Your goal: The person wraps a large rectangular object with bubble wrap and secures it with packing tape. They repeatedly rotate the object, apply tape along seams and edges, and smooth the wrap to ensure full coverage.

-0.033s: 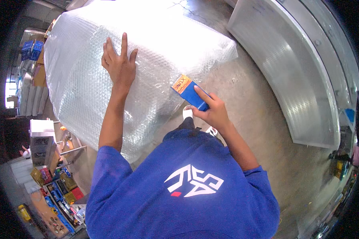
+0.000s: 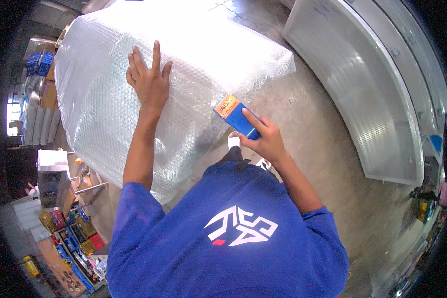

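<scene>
A large sheet of clear bubble wrap (image 2: 184,134) spreads over a bulky form in front of me, glaring white toward its far side. My left hand (image 2: 150,82) rests on it, fingers stretched out and spread. In my right hand (image 2: 266,135) is a small, flat blue box with an orange end (image 2: 232,111), gripped between the thumb and fingers, with the index finger laid along its top. The box is just beyond my feet, over the near right edge of the wrap. Whatever the wrap covers cannot be made out.
Long translucent panels (image 2: 352,94) stand along the right. At the lower left are a bench (image 2: 49,253) with tools and small parts, and a white-topped cabinet (image 2: 53,160). Blue boxes (image 2: 39,63) and stacked goods line the far left. Concrete floor (image 2: 328,149) lies between the wrap and panels.
</scene>
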Demonstrator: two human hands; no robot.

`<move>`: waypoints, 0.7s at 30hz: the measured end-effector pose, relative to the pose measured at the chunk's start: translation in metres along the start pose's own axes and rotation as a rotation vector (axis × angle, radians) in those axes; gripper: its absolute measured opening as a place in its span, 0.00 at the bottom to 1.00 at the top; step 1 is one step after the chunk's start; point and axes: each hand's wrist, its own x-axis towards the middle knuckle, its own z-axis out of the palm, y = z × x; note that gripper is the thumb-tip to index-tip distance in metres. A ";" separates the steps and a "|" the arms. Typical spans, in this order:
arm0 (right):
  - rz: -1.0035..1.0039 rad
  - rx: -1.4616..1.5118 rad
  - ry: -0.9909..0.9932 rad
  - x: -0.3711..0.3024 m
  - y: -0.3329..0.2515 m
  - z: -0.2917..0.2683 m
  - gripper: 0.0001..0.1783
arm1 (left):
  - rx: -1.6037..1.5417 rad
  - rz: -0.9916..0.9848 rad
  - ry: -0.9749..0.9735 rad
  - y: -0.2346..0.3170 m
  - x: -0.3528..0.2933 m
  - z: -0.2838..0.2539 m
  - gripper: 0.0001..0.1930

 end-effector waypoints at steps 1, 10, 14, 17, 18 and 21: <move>0.008 0.011 0.005 0.000 0.007 0.005 0.43 | 0.070 -0.004 0.010 -0.002 0.000 0.007 0.29; 0.020 0.034 -0.020 -0.031 0.067 0.029 0.44 | -0.144 0.185 0.012 0.034 -0.016 -0.008 0.30; -0.010 0.099 0.004 -0.042 0.093 0.052 0.44 | -0.351 0.858 -0.523 0.101 -0.080 -0.023 0.34; 0.008 0.138 -0.003 -0.052 0.112 0.062 0.43 | 0.273 1.020 -0.578 0.114 -0.097 -0.015 0.37; 0.012 0.129 -0.010 -0.056 0.116 0.065 0.43 | 0.338 1.055 -0.564 0.117 -0.102 -0.013 0.37; 0.046 0.137 -0.024 -0.065 0.126 0.071 0.43 | 0.618 1.151 -0.608 0.119 -0.107 -0.009 0.36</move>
